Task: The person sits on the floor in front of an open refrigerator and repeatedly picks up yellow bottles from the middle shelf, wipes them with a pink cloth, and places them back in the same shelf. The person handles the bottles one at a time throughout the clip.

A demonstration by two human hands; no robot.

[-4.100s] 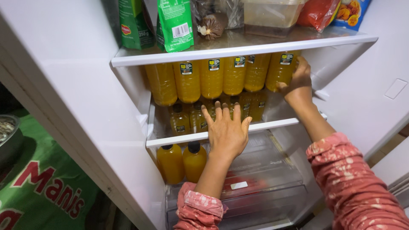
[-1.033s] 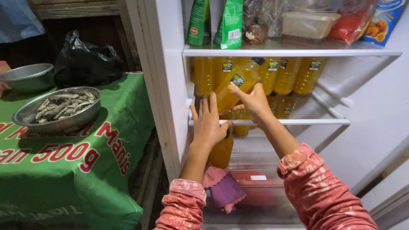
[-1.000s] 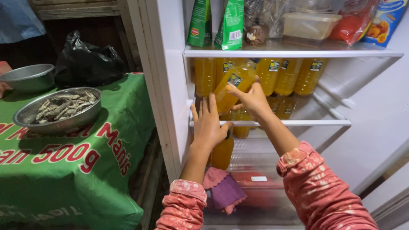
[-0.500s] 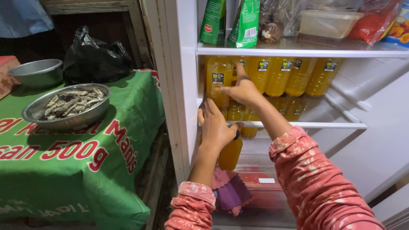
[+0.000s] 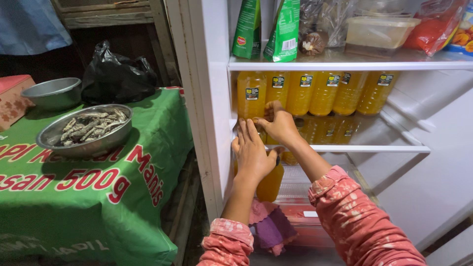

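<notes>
While at fridge shelf (image 5: pixel 374 148): L hand (image 5: pixel 252 155) flat, R hand (image 5: pixel 281 124) on orange bottle (image 5: pixel 251 96).

yellow juice bottles (image 5: pixel 315 93) | upright, labelled, in a row | fridge's middle shelf (image 5: pixel 374 148)

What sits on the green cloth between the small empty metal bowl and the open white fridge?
In the head view, a wide metal bowl of small dried fish and a crumpled black plastic bag lie between the empty metal bowl and the fridge.
</notes>
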